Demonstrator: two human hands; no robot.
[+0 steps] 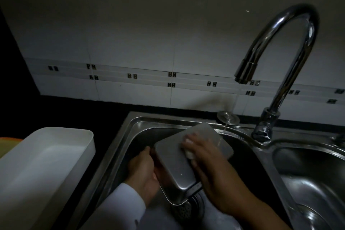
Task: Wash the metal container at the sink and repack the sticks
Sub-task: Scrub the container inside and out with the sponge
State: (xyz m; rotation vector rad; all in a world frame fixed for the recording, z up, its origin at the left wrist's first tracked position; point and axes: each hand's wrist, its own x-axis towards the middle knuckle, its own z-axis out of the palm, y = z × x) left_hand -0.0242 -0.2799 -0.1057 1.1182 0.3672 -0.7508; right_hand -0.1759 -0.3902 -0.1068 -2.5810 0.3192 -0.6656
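Steel container (183,162) tilts bottom-up over the sink (119,144); left hand (143,171) grips its edge, right hand (197,147) presses a soapy pad (189,154) against it. Slick metal could slip from that 1 grip.

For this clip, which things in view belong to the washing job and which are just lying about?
In the job: metal container, left hand gripping it, right hand rubbing its base, tap running, sink.

Lying about: white tray, second basin, sink plug.
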